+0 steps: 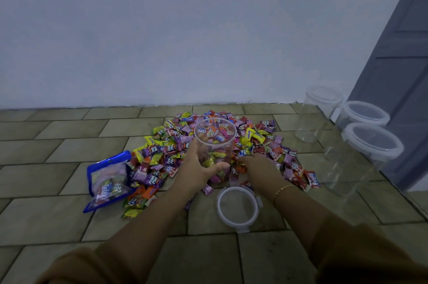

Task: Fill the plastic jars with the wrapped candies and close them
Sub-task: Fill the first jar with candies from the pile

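A clear plastic jar [216, 144] stands open on the pile of wrapped candies [162, 156], with some candies inside it. My left hand [199, 167] grips the jar's side, thumb across the front. My right hand [259, 167] lies palm down on the pile just right of the jar, fingers curled round several candies. The jar's clear lid [238, 208] lies flat on the floor between my forearms.
Three closed, empty clear jars [372, 142] stand at the right along a grey door [403, 52]. A blue candy bag [108, 179] lies left of the pile. White wall behind; tiled floor [58, 144] all around.
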The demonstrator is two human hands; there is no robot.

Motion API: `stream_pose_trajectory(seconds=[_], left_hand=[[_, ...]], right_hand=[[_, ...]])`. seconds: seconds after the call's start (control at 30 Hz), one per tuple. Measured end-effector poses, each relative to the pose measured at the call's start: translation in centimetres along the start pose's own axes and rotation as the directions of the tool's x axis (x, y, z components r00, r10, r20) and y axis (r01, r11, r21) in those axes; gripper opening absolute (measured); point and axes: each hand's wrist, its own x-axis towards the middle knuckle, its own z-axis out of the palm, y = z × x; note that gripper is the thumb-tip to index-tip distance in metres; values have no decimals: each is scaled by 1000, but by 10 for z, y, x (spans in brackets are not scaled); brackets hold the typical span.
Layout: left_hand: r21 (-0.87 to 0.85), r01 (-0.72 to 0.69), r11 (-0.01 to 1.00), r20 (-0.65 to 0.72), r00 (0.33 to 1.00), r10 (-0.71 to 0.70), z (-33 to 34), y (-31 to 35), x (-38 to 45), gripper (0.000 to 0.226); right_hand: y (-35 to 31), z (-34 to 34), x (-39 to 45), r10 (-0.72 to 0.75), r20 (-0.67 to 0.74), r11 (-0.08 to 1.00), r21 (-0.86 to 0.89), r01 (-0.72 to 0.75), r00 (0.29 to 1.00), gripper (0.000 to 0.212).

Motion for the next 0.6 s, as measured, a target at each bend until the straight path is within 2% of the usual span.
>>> stream_pose_trajectory(seconds=[0.13,0.23,0.3,0.43,0.5,0.6], left_hand=[[25,8,1000,2,1000,-8,-2,-4,3,88],[33,7,999,1,1000,-7,-2,-3,3,77],[14,-1,1000,0,1000,1,-1,-1,3,73],[24,-14,1000,-3,1000,14,-2,0,3,72],[26,-11,1000,3,1000,11,-2,-1,4,71],[18,-15,1000,17,1000,15,-3,1,3,70]], right_hand=[[3,-8,-2,67,-68,984,170,-55,995,39],[3,-21,-6,125,-167,926,374,-55,978,31],[0,-34,-10,146,-241,868,496,-8,959,28],[-13,-61,-17,153,-410,769,621,153,899,21],[-22,-73,-21,156,-473,728,649,223,867,22],[-36,-83,-24,90,-534,742,599,302,840,23]])
